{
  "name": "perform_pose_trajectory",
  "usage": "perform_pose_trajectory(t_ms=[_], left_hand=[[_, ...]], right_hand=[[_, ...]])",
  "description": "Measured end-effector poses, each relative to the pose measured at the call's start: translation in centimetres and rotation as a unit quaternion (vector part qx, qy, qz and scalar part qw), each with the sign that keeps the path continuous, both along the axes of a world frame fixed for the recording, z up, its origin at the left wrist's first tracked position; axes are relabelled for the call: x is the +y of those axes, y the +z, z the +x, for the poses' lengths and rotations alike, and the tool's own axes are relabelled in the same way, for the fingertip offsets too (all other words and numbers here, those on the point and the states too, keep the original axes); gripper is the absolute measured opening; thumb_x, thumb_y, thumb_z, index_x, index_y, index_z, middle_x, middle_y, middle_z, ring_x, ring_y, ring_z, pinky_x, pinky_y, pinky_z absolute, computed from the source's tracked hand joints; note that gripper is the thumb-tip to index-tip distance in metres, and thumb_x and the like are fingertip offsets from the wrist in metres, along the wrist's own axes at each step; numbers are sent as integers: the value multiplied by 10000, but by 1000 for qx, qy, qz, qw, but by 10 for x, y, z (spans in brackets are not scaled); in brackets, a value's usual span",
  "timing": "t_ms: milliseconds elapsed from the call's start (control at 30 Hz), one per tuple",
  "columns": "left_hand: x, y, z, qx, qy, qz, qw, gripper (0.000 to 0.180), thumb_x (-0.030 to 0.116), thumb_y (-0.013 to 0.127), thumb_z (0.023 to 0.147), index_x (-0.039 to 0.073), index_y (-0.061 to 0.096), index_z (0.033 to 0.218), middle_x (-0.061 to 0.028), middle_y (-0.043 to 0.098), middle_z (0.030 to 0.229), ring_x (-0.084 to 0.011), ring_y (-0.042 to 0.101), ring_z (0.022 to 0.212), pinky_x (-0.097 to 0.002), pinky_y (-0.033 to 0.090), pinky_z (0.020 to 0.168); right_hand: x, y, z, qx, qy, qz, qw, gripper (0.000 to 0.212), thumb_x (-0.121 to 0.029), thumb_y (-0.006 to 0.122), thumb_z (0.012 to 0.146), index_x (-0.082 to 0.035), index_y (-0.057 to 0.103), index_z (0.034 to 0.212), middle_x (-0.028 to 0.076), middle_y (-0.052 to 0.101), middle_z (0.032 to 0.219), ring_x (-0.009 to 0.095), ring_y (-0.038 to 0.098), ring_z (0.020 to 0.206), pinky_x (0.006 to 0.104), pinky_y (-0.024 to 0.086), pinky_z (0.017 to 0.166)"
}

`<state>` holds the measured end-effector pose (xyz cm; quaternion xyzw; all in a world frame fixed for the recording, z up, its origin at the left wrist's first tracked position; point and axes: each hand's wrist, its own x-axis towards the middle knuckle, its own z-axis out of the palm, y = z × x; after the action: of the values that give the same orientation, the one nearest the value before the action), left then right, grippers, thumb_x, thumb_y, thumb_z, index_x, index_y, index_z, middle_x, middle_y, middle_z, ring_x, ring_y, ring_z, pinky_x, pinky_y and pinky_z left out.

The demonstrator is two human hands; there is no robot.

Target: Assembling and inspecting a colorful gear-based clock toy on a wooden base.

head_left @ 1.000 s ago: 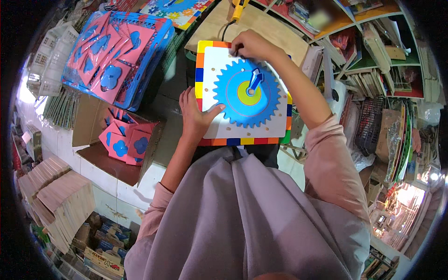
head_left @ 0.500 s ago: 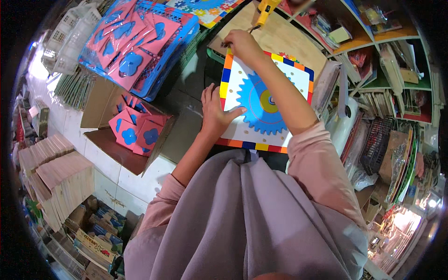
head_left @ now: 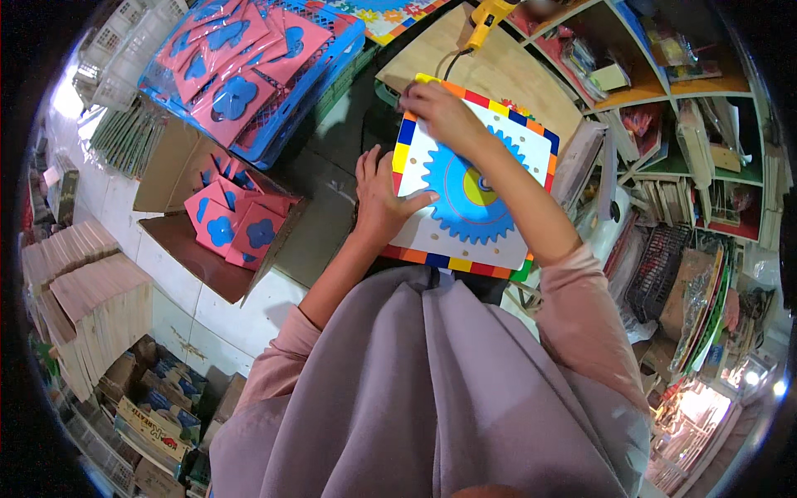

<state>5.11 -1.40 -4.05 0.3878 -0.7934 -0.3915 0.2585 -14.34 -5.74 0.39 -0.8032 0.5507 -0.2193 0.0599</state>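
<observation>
A: The fingers (head_left: pixel 397 176) of the left hand (head_left: pixel 378 199) lie spread and flat, pressing the near left edge of the white board (head_left: pixel 506 236) with its blue gear (head_left: pixel 465 199); they grip nothing.

B: And the right hand (head_left: pixel 444 112)?

A: Curled over the far corner of the board, above the left fingers. Whether it pinches the rim or only rests there, I cannot tell.

B: What has changed?

A: A second ago a small blue piece stood on the gear's yellow centre; now none shows there. The board has also shifted rightward and turned, so it seems to be getting squared up.

B: Anything hidden?

A: The right forearm crosses the gear's right side. Left of the fingers sits an open carton of pink tiles (head_left: pixel 237 224); beyond the right fingertips a yellow tool (head_left: pixel 486 17) is cut off.
</observation>
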Motion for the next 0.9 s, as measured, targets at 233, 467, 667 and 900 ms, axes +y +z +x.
perform_pose_trajectory(t_ms=[233, 467, 667, 900], left_hand=[[2, -1, -5, 8, 18, 18, 1000, 858, 464, 801, 592, -37, 477, 1208, -317, 364, 1302, -436, 303, 1246, -502, 254, 1039], [-2, -3, -6, 7, 3, -5, 1000, 900, 471, 813, 564, -54, 468, 1208, -326, 371, 1292, -451, 313, 1234, -507, 293, 1014], [-1, -9, 0, 13, -18, -13, 1000, 823, 485, 759, 643, -47, 475, 1203, -310, 380, 1294, -422, 310, 1249, -495, 279, 1029], [-4, -24, 0, 332, 48, 433, 837, 881, 665, 41, 887, 1, 464, 1283, -121, 416, 1359, -230, 344, 1282, -331, 192, 1094]], right_hand=[[-11, -11, -11, 30, -96, 6, 995, 260, -1, 514, 743, -27, 634, 971, 109, 577, 984, 295, 543, 971, 375, 467, 836], [-15, -11, -26, 21, -165, -37, 985, 250, -8, 517, 731, -2, 645, 946, 141, 589, 980, 293, 545, 976, 367, 455, 879], [23, -7, 13, 66, -108, -26, 992, 266, -35, 540, 720, 19, 617, 969, 151, 579, 970, 301, 538, 960, 364, 443, 880], [88, -3, 76, 22, 5, 74, 997, 259, -31, 554, 693, 11, 609, 943, 119, 556, 955, 274, 518, 985, 345, 453, 850]])
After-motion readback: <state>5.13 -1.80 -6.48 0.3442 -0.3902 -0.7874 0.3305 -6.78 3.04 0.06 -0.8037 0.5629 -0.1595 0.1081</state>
